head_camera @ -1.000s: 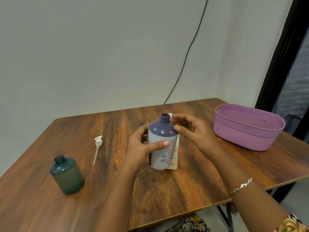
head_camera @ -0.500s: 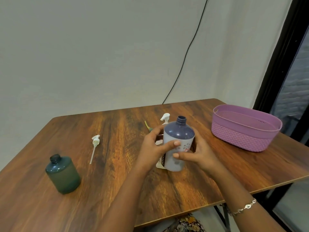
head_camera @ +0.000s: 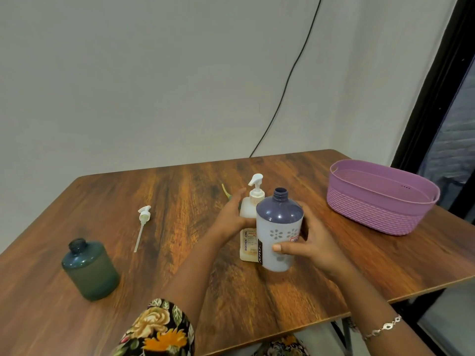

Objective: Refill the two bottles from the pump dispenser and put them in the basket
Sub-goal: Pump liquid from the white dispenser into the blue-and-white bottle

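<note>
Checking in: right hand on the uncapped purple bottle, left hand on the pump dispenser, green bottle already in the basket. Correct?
Not quite. In the head view the green bottle stands on the table at the far left, not in the basket. The rest holds: right hand grips the purple bottle, left hand holds the pump dispenser.

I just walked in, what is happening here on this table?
A person is getting ready to refill bottles. The left hand grips the pump dispenser standing on the table, and the right hand holds the uncapped purple-topped bottle right beside it. A green bottle, also open, stands apart on the left, with a loose pump head lying near it. No bottle shows in the purple basket on the right.
</note>
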